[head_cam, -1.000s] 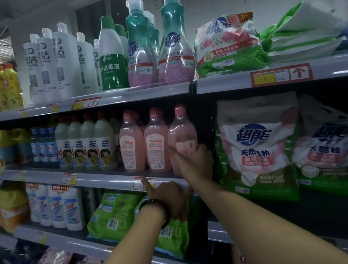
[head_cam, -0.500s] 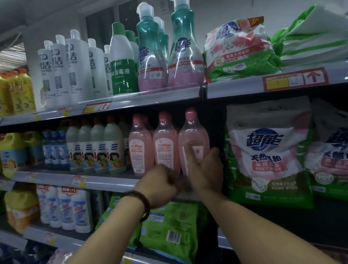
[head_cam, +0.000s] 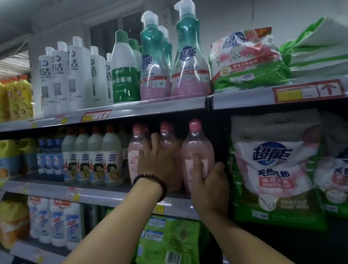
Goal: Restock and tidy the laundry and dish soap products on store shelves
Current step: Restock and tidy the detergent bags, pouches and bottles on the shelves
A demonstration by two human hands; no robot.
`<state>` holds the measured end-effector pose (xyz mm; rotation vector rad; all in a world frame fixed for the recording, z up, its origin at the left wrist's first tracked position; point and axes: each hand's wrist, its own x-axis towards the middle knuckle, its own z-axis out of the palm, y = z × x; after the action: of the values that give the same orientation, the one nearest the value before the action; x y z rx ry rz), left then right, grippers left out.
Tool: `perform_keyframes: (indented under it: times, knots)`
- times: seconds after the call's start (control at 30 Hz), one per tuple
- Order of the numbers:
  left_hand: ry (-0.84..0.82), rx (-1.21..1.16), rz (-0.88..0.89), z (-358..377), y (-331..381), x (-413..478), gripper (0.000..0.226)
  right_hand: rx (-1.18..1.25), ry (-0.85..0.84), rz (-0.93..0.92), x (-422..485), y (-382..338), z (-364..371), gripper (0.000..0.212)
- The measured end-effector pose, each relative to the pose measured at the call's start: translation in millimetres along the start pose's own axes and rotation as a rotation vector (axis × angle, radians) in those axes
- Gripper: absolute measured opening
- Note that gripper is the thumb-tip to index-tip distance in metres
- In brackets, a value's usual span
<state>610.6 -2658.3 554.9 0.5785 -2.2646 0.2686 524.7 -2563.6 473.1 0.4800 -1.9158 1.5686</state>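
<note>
pink plastic lies under both hands. the fingers [head_cam: 196, 167] of the right hand [head_cam: 210, 189] are curled round the rightmost pink bottle [head_cam: 196, 146]: the forefinger lies straight up its front label and the others wrap its right side low down. this bottle stands upright on the middle shelf [head_cam: 102, 195], at the right end of its row, and serves as the mark for all else here. just left of it, the left hand [head_cam: 159, 163] has its fingers [head_cam: 154, 139] straight and a little spread, laid flat against the middle pink bottle [head_cam: 167, 135], with the palm covering its lower part. whether the thumb touches the rightmost pink bottle i cannot tell. a dark bead bracelet [head_cam: 152, 178] rings the left wrist. further left of the mark stands a third pink bottle [head_cam: 134, 155], then white bottles with reddish caps [head_cam: 111, 157]. just right of the mark, beyond a dark upright, stands a white-and-green powder bag [head_cam: 276, 170]. above the mark, teal pump bottles [head_cam: 188, 50] stand on the top shelf [head_cam: 145, 109]. below it lie green packs [head_cam: 172, 246].
</note>
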Motion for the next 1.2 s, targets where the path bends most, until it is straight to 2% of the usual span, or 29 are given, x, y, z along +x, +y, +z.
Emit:
perform_keyframes:
  times: [0.13, 0.23, 0.33, 0.4, 0.5, 0.57, 0.67, 0.73, 0.87, 1.03, 1.2]
  knots:
    - [0.07, -0.079, 0.001, 5, -3, -1, 0.045, -0.007, 0.011, -0.017, 0, 1, 2, 0.056]
    - [0.029, -0.148, -0.033, 2, -13, 6, 0.046, -0.002, 0.029, -0.013, -1, 0, 3, 0.06]
    - [-0.02, -0.287, -0.044, -4, -21, 10, 0.037, -0.007, 0.029, -0.019, -2, -1, 3, 0.06]
    - [-0.048, -0.41, -0.027, -8, -24, 10, 0.045, -0.026, 0.041, -0.034, -3, -2, 2, 0.06]
    - [-0.088, -0.479, 0.031, -16, -25, 7, 0.075, -0.04, 0.048, -0.045, -5, -3, 1, 0.06]
    - [-0.158, -0.435, 0.023, -22, -23, 8, 0.091, -0.044, 0.053, -0.053, -5, -4, 1, 0.06]
    - [-0.242, -0.144, 0.017, -32, -21, 13, 0.097, -0.041, 0.04, -0.047, -5, -5, 1, 0.058]
    - [-0.241, 0.002, 0.027, -37, -19, 14, 0.098, -0.038, 0.037, -0.042, -4, -5, 0, 0.053]
    - [-0.201, 0.062, 0.054, -39, -11, 12, 0.092, -0.045, 0.041, -0.069, -5, -3, -1, 0.05]
    - [-0.168, 0.077, 0.08, -37, -11, 10, 0.091, -0.039, -0.005, -0.093, -5, -1, -3, 0.06]
    - [-0.232, 0.187, 0.068, -43, -13, 17, 0.116, -0.005, -0.023, -0.1, -6, 0, -5, 0.058]
